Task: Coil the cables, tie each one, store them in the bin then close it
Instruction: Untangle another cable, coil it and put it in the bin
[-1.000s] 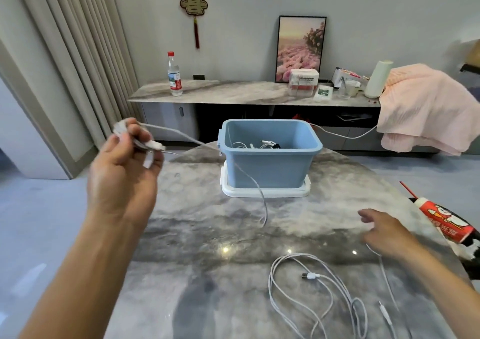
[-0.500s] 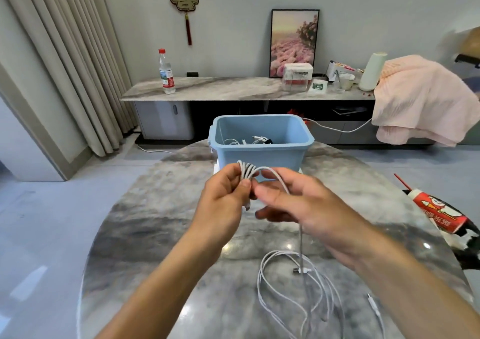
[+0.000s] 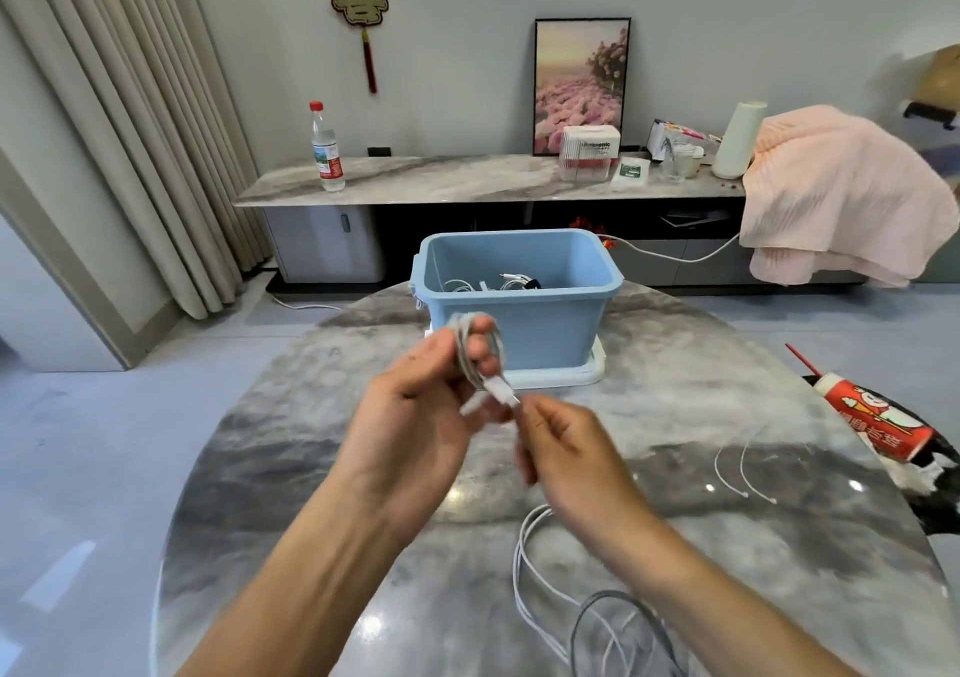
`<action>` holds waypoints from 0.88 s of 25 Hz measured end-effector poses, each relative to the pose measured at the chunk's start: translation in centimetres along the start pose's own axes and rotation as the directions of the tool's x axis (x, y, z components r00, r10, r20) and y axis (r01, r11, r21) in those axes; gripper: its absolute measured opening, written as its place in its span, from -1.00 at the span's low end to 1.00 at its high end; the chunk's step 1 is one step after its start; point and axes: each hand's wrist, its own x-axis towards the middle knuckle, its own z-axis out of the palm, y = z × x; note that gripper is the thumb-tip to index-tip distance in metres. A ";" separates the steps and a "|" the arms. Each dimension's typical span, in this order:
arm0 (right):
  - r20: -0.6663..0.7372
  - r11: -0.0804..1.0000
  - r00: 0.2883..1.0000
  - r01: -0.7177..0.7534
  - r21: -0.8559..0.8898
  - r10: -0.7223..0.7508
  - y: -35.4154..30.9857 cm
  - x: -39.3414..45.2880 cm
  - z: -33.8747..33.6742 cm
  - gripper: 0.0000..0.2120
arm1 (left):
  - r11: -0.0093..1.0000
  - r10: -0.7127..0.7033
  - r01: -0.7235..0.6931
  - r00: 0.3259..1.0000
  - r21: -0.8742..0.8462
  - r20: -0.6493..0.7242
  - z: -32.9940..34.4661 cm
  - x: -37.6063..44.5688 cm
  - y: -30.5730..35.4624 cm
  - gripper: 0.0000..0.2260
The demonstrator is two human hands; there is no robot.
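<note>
The room is bright with soft, even daylight, and shadows stay faint. Small white glare spots sit on the glossy marble table (image 3: 311, 468), and paler patches of light lie on the floor (image 3: 57, 578) at the left. Both hands (image 3: 410, 416) and the coiled white cable (image 3: 475, 351) are motion-blurred, and the wide lens bends the curtains (image 3: 130, 131) at the edge.

A second ago the left hand (image 3: 415, 416) was raised over the bench's left edge; now it grips the coiled white cable (image 3: 474, 351) mid-bench before the bin, and the right hand (image 3: 569, 455) has come up to pinch its plug end.
</note>
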 end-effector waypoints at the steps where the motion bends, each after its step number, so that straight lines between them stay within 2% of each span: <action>1: 0.043 0.997 0.998 -0.031 -0.073 0.034 -0.1 -0.6 0.9 -0.70 | 0.995 0.073 -0.070 0.996 0.065 -0.044 -0.6 0.3 0.3 -0.80; 2: 0.088 0.987 0.995 -0.032 -0.160 0.046 -0.5 -1.1 1.5 -0.74 | 0.968 0.151 -0.135 0.987 0.211 -0.062 -1.0 0.6 0.4 -0.78; 3: 0.135 0.965 0.990 -0.008 -0.261 0.044 -1.2 -1.4 1.6 -0.77 | 0.892 0.231 -0.197 0.972 0.407 -0.036 -1.4 0.7 0.3 -0.77; 4: 0.168 0.932 0.985 0.028 -0.361 0.036 -2.2 -1.6 1.4 -0.80 | 0.731 0.303 -0.262 0.952 0.630 0.045 -1.7 0.7 -0.1 -0.77; 5: 0.185 0.889 0.983 0.076 -0.451 0.010 -3.2 -1.6 0.8 -0.83 | 0.494 0.329 -0.326 0.928 0.806 0.173 -1.9 0.5 -0.7 -0.78; 6: 0.185 0.838 0.982 0.133 -0.529 -0.039 -4.0 -1.4 -0.2 -0.84 | 0.246 0.307 -0.379 0.903 0.892 0.299 -1.9 0.4 -1.2 -0.80; 7: 0.181 0.780 0.977 0.200 -0.593 -0.114 -4.7 -1.1 -1.4 -0.85 | 0.073 0.272 -0.422 0.880 0.904 0.389 -1.9 0.4 -1.5 -0.81; 8: 0.182 0.727 0.963 0.269 -0.631 -0.199 -5.3 -0.7 -2.6 -0.85 | 0.055 0.233 -0.443 0.877 0.895 0.420 -1.7 0.3 -1.4 -0.81; 11: 0.232 0.684 0.903 0.426 -0.591 -0.362 -5.3 0.1 -4.9 -0.77 | 0.392 0.091 -0.382 0.921 0.837 0.378 -1.1 0.3 -0.2 -0.77; 13: 0.200 0.642 0.870 0.472 -0.604 -0.451 -4.6 0.7 -5.7 -0.63 | 0.461 -0.030 -0.316 0.929 0.830 0.370 -0.9 -0.1 0.3 -0.73; 15: 0.168 0.634 0.868 0.462 -0.620 -0.467 -4.0 1.5 -6.9 -0.50 | 0.550 -0.136 -0.234 0.922 0.802 0.362 -0.7 -0.7 0.9 -0.70; 17: 0.129 0.773 0.904 0.418 -0.477 -0.408 -3.3 2.0 -7.8 -0.41 | 0.715 -0.160 -0.121 0.931 0.688 0.329 -1.0 -0.9 1.2 -0.66; 19: 0.103 0.922 0.948 0.317 -0.222 -0.301 -2.2 2.2 -7.7 -0.34 | 0.876 -0.155 -0.021 0.934 0.483 0.321 -0.7 -1.1 1.1 -0.68; 21: 0.107 0.972 0.970 0.224 -0.070 -0.216 -0.7 1.9 -6.7 -0.36 | 0.976 -0.122 0.048 0.928 0.212 0.352 -0.1 -1.4 0.9 -0.77; 22: 0.119 0.981 0.975 0.194 -0.034 -0.188 -0.1 1.8 -6.1 -0.41 | 0.995 -0.085 0.064 0.931 0.071 0.354 0.1 -1.4 1.0 -0.78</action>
